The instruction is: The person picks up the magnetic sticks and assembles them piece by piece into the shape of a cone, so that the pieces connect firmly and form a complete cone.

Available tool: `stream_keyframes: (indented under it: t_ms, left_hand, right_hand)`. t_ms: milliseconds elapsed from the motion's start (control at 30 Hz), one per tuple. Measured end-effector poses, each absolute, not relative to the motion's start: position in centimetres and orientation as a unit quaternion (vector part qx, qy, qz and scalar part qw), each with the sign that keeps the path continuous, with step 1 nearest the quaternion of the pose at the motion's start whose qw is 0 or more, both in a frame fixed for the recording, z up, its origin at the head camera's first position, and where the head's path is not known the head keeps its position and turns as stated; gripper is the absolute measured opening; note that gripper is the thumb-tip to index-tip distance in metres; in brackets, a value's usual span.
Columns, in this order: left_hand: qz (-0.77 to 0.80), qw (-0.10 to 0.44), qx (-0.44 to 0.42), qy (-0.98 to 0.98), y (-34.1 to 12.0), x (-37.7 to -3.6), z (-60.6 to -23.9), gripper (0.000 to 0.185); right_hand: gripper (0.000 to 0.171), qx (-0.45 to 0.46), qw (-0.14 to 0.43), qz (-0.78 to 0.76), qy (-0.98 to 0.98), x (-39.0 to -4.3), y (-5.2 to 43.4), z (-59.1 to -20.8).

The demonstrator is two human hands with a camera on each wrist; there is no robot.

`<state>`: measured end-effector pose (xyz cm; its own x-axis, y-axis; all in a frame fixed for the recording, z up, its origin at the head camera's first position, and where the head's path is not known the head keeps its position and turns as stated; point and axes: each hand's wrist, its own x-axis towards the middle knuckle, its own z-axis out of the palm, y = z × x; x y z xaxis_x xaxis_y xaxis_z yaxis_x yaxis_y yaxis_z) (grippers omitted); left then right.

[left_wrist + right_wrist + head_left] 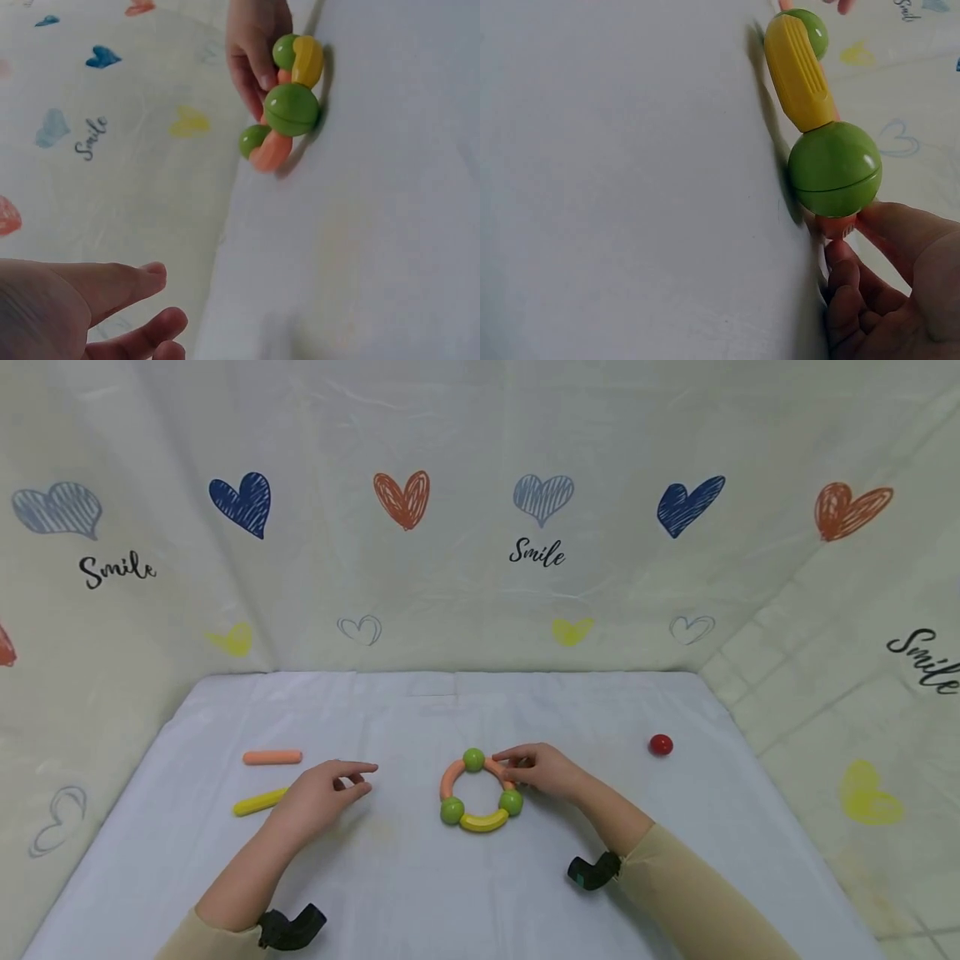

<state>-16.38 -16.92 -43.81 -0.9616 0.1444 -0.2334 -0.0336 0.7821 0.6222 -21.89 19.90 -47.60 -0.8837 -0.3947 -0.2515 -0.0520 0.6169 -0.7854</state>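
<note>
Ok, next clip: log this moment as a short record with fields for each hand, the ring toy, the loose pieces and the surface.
left hand: left hand hovers over the cloth with fingers relaxed, holding nothing
right hand: right hand pinches an orange curved segment of the ring
ring toy: plastic ring of green balls and orange and yellow curved segments, lying flat between the hands
loose pieces: orange straight stick and yellow straight stick near the left hand; small red ball apart on the right
surface: white cloth-covered table
</note>
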Motion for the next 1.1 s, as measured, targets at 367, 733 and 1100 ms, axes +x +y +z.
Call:
stream_keyframes:
  t_ms: [367,733,1100]
  left_hand:
    - [0.298,0.127,0.008,0.946,-21.4,-13.6,-43.9,0.038]
    - [0.203,0.112,0.041,0.972,-22.7,-13.4,-44.8,0.041]
    - [0.208,0.122,0.04,0.97,-22.2,-13.7,-45.3,0.033]
  right_hand:
    - [0.033,-0.139,0.207,-0.423,0.871,-21.6,20.1,-47.9]
    - [0.033,-0.141,0.208,-0.43,0.867,-21.6,20.0,-47.5]
    - [0.034,-0.138,0.214,-0.435,0.863,-22.0,20.6,-47.7]
